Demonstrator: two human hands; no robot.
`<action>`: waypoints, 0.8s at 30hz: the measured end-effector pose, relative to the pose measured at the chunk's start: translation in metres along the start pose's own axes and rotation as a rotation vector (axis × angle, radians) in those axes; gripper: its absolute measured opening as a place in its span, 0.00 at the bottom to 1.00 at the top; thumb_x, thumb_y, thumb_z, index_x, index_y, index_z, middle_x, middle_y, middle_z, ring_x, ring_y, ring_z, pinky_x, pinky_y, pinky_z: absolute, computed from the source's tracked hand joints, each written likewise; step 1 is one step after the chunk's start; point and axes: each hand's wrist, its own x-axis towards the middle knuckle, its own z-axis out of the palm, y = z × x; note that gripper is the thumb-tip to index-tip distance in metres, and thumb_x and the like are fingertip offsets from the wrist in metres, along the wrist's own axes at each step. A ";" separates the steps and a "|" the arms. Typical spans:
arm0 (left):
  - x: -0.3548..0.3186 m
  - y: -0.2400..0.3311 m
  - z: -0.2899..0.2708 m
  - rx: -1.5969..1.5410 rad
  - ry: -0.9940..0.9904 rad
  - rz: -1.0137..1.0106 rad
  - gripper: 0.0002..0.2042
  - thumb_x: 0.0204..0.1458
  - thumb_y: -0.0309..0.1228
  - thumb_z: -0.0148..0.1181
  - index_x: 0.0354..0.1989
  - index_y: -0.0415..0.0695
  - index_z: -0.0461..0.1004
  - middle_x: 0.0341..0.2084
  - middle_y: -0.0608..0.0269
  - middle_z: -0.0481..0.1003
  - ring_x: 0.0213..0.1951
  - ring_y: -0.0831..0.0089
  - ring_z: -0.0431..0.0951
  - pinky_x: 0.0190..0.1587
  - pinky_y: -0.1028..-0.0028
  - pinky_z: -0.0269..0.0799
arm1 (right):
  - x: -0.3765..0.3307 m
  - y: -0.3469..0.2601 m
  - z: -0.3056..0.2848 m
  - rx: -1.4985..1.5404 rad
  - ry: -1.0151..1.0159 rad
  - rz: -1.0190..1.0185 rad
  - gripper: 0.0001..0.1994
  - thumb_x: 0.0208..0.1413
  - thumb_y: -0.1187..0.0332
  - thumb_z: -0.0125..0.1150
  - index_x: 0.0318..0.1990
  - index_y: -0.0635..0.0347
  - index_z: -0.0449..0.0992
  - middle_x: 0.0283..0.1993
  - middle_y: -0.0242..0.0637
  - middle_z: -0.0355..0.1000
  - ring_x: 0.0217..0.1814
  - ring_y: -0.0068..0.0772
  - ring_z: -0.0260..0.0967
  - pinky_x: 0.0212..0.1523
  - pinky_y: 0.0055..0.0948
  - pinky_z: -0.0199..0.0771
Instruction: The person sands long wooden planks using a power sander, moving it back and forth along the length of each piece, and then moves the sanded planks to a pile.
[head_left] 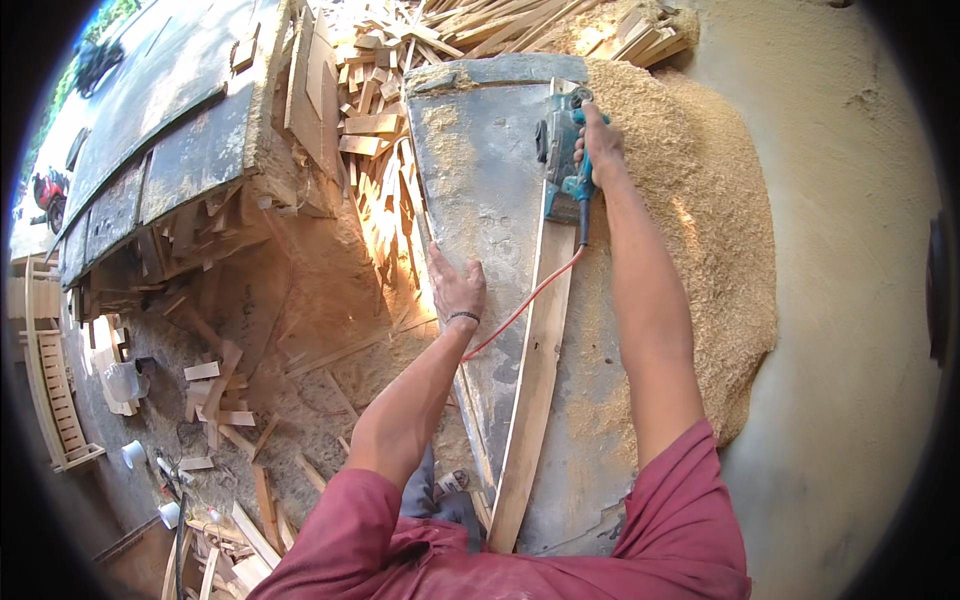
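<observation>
My right hand (602, 146) is wrapped round the handle of a teal electric planer (568, 170), near the far end of the workbench (470, 190). The planer rests on a long pale wooden board (540, 380), which runs along the bench toward my body. A red cord (525, 303) trails from the planer's handle across the board and passes under my left forearm. At the bench's left edge my left hand (458, 288) is held with its fingers apart and nothing in it. A dark bracelet circles that wrist.
A large heap of sawdust (690, 230) lies against the bench's right side, by a plain wall (850, 300). Wood offcuts (370, 125) pile up beyond it. Another worn table (190, 130) stands at left. Scrap pieces (225, 385) and a white cup (133, 454) litter the floor.
</observation>
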 end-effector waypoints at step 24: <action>-0.096 -0.316 -0.066 0.361 -0.315 0.248 0.12 0.61 0.30 0.42 0.48 0.41 0.69 0.58 0.44 0.67 0.55 0.47 0.69 0.60 0.57 0.66 | -0.279 0.111 -0.089 0.007 0.028 0.200 0.25 0.54 0.43 0.59 0.26 0.59 0.68 0.18 0.34 0.64 0.15 0.26 0.61 0.14 0.27 0.62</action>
